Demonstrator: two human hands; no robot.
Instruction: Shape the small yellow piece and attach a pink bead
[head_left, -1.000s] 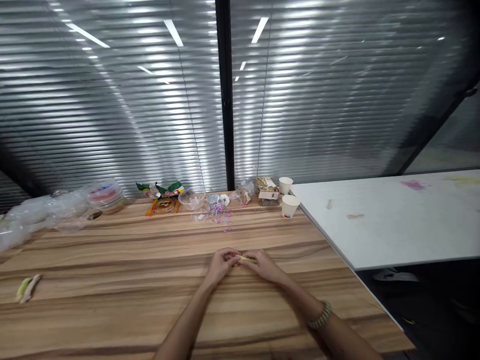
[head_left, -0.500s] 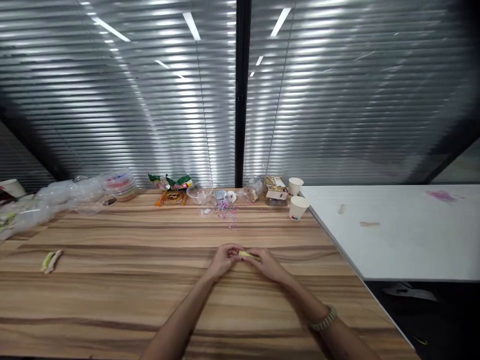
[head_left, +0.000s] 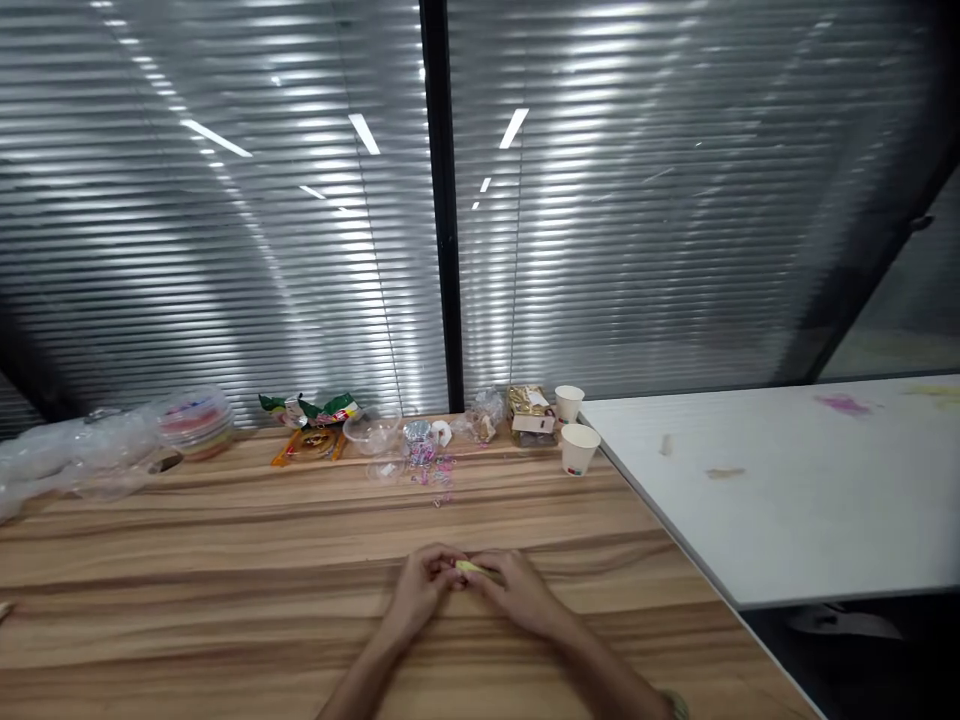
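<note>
Between my two hands is a small pale-yellow strip (head_left: 469, 567), held just above or on the wooden table (head_left: 247, 580); its material is too small to make out. My left hand (head_left: 420, 590) has its fingers curled in at the strip's left end. On the other end, the thumb and fingers of my right hand (head_left: 521, 592) pinch it. Part of the strip is hidden by the fingers. A bracelet (head_left: 675, 704) shows at the bottom edge on my right forearm.
Along the table's back stand paper cups (head_left: 580, 448), a gold box (head_left: 531, 412), a clear bowl (head_left: 373, 432), snack packets (head_left: 311, 430), scattered pink bits (head_left: 435, 472) and stacked tubs (head_left: 196, 425). Bubble wrap (head_left: 82, 455) lies at left. A white table (head_left: 765, 500) adjoins on the right.
The view has tilted up and turned slightly, so the hands appear lower and further left. Both hands keep hold of the yellow strip. The small pieces at far left have mostly left the view.
</note>
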